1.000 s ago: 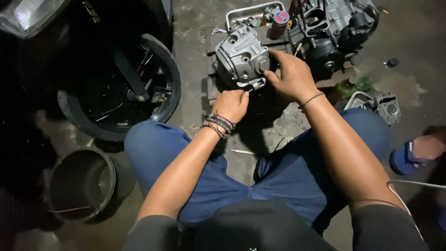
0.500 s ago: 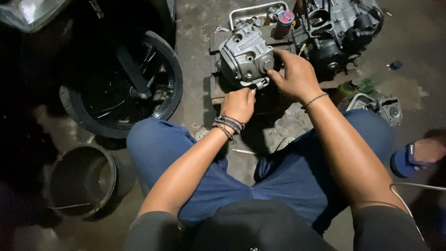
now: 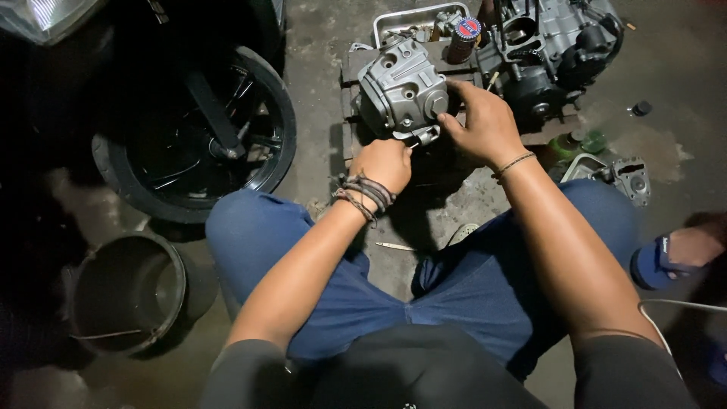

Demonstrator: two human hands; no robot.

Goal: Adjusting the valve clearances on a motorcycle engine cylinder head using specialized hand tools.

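The cylinder head (image 3: 400, 89), a grey cast-metal part with bolt holes and a round port, is sitting on the concrete floor (image 3: 318, 98) just ahead of the person's knees. The right hand (image 3: 485, 125) is gripping its right side, steadying it, while the left hand (image 3: 385, 163) is closing around a small tool at its lower edge; the tool is too small to identify. The work seems to be at a fitting there, calling for a firm hold. Behind it an engine block (image 3: 553, 53) is standing; a black wheel (image 3: 204, 129) and a bucket (image 3: 129, 291) are lying to the left.
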